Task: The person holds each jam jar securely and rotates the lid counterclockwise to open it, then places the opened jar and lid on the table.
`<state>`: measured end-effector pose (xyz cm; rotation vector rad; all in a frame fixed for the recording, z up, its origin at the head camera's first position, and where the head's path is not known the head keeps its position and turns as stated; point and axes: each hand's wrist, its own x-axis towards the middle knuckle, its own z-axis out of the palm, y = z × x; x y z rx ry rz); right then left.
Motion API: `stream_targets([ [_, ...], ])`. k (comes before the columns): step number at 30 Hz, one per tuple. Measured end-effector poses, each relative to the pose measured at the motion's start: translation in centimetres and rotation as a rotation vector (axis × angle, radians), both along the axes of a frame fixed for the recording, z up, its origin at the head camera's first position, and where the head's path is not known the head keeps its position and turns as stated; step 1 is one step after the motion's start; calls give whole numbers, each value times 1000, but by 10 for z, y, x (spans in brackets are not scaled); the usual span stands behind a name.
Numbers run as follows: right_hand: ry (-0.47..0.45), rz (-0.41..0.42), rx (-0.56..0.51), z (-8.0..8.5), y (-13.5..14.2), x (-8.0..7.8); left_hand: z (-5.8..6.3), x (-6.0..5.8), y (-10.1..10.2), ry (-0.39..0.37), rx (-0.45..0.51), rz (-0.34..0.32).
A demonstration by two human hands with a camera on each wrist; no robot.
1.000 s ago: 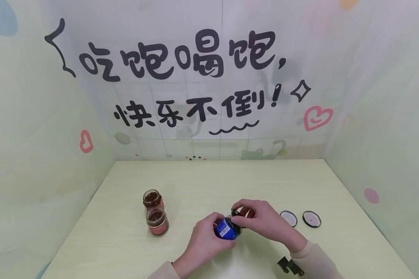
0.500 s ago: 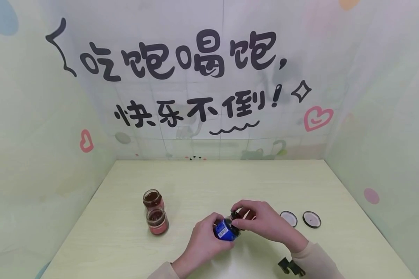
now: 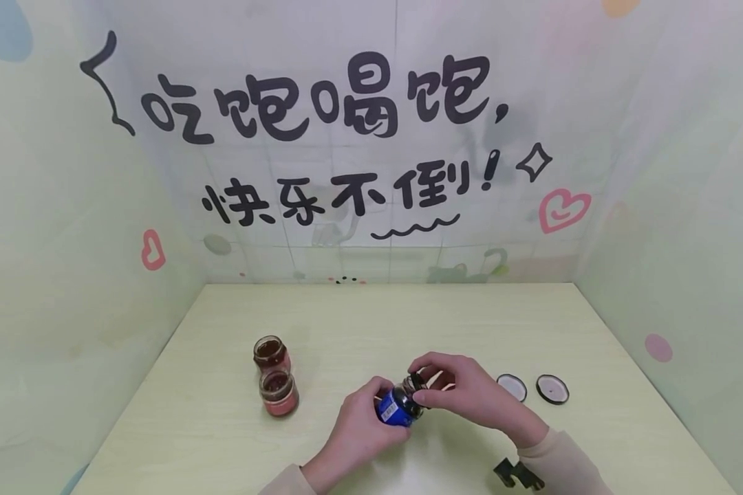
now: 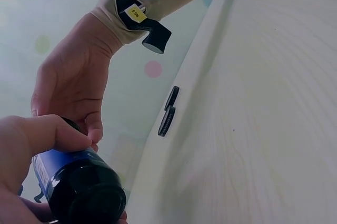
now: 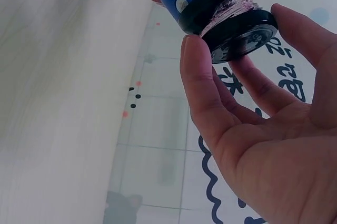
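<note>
In the head view, my left hand (image 3: 360,421) grips a small glass jar (image 3: 396,408) with dark contents and a blue label. The jar is tilted, its mouth toward my right hand (image 3: 467,393). The fingertips and thumb of that hand pinch the black lid (image 5: 239,36) by its rim. In the right wrist view the lid sits slanted at the mouth, with a strip of shiny neck showing between it and the label. Whether lid and rim still touch I cannot tell. The left wrist view shows the jar's dark base (image 4: 89,195) below my left thumb.
Two lidless jars with reddish labels, one farther back (image 3: 270,354) and one nearer (image 3: 279,397), stand on the left of the table (image 3: 179,440). Two lids, one left (image 3: 512,388) and one right (image 3: 553,389), lie inside up. A black mount (image 3: 518,474) sits at my right wrist.
The jar in my left hand has shifted slightly left, away from the lid. More of the jar's neck shows between them. My right hand has hardly moved.
</note>
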<state>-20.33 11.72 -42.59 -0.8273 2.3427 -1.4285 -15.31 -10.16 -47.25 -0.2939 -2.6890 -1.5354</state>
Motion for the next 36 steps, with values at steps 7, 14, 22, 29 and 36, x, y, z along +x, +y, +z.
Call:
stream_targets([
  [7,-17,6,-30,1,1,0,0,0,-3,-15,19,22],
  [14,-26,7,-46,0,2,0,-2,0,-7,-11,36,46],
  [22,-63,-4,-39,-4,5,0,-3,1,-12,-2,38,79],
  [29,-89,-14,-44,-9,9,1,-5,1,-18,-18,44,106],
  [36,-117,-21,-39,-15,12,0,-8,-1,-29,-10,30,135],
])
